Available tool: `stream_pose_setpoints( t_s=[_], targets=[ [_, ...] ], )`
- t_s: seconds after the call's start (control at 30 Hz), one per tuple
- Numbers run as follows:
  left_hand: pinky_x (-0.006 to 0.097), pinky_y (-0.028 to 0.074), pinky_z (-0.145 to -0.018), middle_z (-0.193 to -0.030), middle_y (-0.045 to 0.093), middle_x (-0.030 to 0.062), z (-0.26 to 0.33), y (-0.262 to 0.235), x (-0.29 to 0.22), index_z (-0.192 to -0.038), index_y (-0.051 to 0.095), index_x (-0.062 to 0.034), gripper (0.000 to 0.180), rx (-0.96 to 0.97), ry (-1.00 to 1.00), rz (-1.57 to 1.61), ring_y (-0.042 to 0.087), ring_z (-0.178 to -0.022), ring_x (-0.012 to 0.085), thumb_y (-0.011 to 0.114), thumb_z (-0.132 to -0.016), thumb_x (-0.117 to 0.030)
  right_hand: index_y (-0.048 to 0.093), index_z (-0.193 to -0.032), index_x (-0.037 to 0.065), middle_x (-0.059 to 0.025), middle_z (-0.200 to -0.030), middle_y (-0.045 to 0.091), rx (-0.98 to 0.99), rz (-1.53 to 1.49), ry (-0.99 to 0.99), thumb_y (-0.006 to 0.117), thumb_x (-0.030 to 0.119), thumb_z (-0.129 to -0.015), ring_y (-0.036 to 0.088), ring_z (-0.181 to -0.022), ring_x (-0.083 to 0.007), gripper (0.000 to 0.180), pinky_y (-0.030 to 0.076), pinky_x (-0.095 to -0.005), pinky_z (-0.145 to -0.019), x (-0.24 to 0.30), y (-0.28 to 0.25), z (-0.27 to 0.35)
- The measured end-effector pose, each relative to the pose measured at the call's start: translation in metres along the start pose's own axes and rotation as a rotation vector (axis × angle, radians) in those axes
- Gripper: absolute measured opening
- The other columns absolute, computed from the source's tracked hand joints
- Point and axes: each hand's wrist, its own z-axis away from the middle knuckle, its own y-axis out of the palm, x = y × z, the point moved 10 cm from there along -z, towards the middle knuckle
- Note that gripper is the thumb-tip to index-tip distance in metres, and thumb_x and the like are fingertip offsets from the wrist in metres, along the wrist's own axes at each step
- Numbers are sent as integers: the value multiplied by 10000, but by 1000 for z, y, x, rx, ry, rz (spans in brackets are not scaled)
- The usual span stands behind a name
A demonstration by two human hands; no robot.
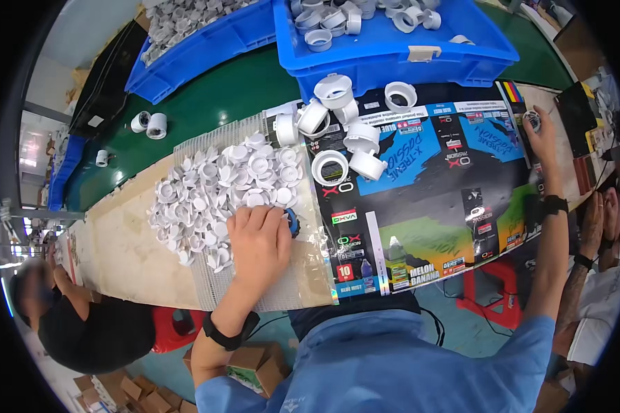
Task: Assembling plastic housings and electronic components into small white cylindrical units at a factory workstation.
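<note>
My left hand (258,244) reaches over the near right edge of a pile of small white plastic caps (224,182), its fingers curled down. Against its thumb side shows part of a dark blue and black round piece (293,223); the fingertips are hidden, so I cannot tell what they grip. Far out to the right, my right hand (544,134) pinches a small round ring-shaped piece (532,121), pale at the rim with a dark middle. Between the hands, several white ring-shaped fittings (364,138) lie heaped on a printed colour sheet (434,206).
Blue bins of white parts stand at the back, one in the middle (393,65) and one further left (207,51). Loose white fittings (156,126) sit on the green surface. A person in black (96,330) is at left; another person's hands (599,220) show at right. Red stools (492,296) stand below.
</note>
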Motion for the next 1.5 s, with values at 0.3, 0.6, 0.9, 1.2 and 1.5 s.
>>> stream_pose_setpoints(
  t_s=[0.3, 0.6, 0.9, 1.2, 1.5],
  targets=[
    [414, 363, -775, -897, 602, 116, 5, -5, 8, -866, 596, -27, 69, 34, -47, 76, 519, -842, 312, 553, -822, -58, 513, -1261, -31, -206, -1232, 571, 315, -313, 193, 678, 372, -843, 563, -1111, -267, 604, 426, -367, -932, 132, 36, 44],
    [339, 418, -694, -876, 602, 154, 6, -50, -11, -927, 570, 22, 163, 26, -211, 325, 544, -761, 270, 435, -936, -67, 478, -1256, 73, -264, -987, 610, 196, 578, 537, 667, 346, -792, 593, -938, -431, 570, 472, -487, -830, -51, -25, -1],
    [234, 312, -503, -797, 513, 70, 72, 42, -60, -928, 499, -54, 215, 280, -1076, 2203, 391, -546, 101, 463, -983, -258, 404, -1342, 30, -135, -1141, 595, 339, -845, 278, 671, 145, -839, 602, -1001, -213, 581, 470, -317, -827, 233, -11, 87],
    [362, 412, -952, -1246, 534, 103, 54, 70, -82, -1276, 471, -25, 409, 351, -1028, 2123, 517, -1120, 208, 452, -975, -302, 474, -1310, 5, -161, -1269, 510, 657, -1356, 85, 797, 88, -712, 556, -1109, -255, 685, 499, -311, -839, 423, 19, 183],
    [424, 375, -1057, -1393, 425, 201, 60, 58, -79, -1370, 366, 41, 523, 436, -979, 2073, 462, -1258, 289, 348, -987, -315, 475, -1310, 14, -164, -1216, 539, 709, -1220, 25, 803, 109, -705, 580, -1021, -269, 694, 498, -329, -794, 442, 24, 184]
  ],
)
